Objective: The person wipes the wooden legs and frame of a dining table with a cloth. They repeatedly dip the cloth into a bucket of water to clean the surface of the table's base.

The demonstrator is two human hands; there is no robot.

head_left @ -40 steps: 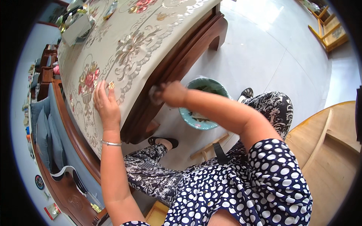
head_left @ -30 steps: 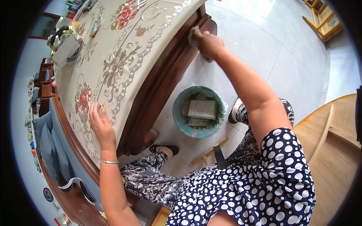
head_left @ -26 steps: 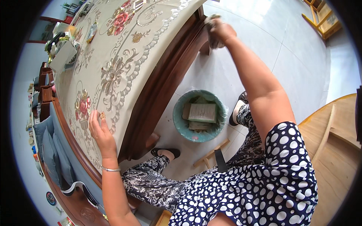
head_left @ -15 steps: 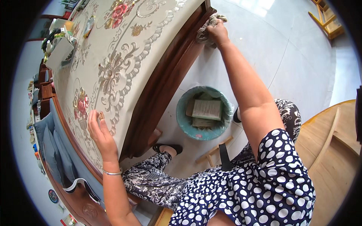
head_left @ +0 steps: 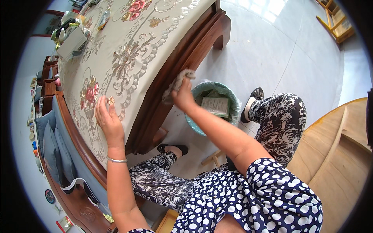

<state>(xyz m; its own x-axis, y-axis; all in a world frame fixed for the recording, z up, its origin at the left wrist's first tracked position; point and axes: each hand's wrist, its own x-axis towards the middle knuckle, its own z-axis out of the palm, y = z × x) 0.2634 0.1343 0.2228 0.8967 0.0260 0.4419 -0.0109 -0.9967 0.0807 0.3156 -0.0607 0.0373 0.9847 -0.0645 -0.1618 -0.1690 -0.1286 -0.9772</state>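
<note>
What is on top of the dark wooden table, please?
A cream floral tablecloth covers the table, hiding its top surface. The left hand rests on it, and small items stand beyond, partly hidden behind a pale panel.

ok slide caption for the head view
Right hand holds a grey cloth against the table's wooden side; left hand rests on the floral tablecloth.
</note>
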